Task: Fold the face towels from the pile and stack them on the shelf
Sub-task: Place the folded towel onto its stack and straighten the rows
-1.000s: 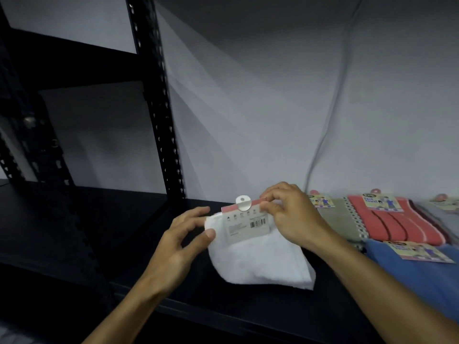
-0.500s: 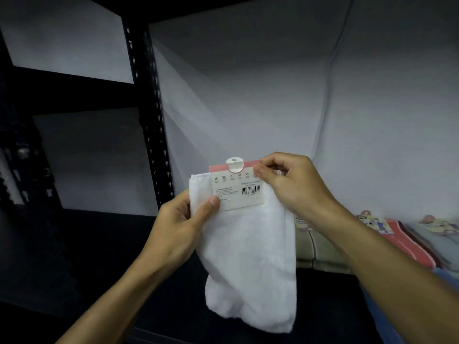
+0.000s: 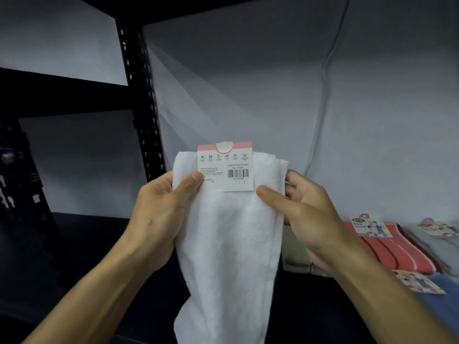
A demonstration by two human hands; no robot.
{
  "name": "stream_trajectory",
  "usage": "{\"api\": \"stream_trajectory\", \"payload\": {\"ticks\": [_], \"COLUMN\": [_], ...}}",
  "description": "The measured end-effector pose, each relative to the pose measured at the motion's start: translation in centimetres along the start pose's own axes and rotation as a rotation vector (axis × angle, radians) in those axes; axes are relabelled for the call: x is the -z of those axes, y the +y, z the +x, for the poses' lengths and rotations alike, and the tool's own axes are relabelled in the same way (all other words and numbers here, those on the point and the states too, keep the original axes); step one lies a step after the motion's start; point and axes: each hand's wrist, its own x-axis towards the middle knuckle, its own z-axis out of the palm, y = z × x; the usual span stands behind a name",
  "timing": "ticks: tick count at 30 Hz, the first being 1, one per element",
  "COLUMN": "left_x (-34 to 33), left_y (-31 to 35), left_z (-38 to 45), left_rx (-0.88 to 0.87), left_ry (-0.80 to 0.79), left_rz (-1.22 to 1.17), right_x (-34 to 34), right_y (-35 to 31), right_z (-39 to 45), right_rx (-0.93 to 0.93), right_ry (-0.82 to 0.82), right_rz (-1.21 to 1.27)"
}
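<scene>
White face towel (image 3: 228, 239) hanging between left hand (image 3: 159, 217) and right hand (image 3: 305, 217)

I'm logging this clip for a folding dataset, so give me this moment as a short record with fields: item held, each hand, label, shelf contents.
item held: white terry face towel, hanging lengthwise, off the black metal shelf
left hand: grips towel's left edge, thumb on label
right hand: grips towel's right edge, thumb in front
label: pink-topped card tag with barcode at towel's top edge
shelf contents: red striped folded towel, blue towel, both tagged, at right
</scene>
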Motion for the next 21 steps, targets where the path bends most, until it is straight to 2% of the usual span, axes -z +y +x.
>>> {"api": "stream_trajectory", "payload": {"ticks": [6, 13, 21], "left_x": [0.8, 1.2, 1.5], "left_y": [-1.1, -2.2, -2.7], "left_z": [-0.1, 0.0, -0.4], "left_rx": [0.014, 0.026, -0.008], "left_ry": [0.022, 0.021, 0.033], "left_rz": [0.042, 0.107, 0.149], "right_x": [0.4, 0.8, 1.0], "right_y": [1.4, 2.5, 4.1], "right_z": [1.2, 1.4, 1.5], "right_rx": [0.19, 0.324, 0.569], "right_ry": [0.221, 0.267, 0.371], "right_rz": [-0.141, -0.318, -0.628]}}
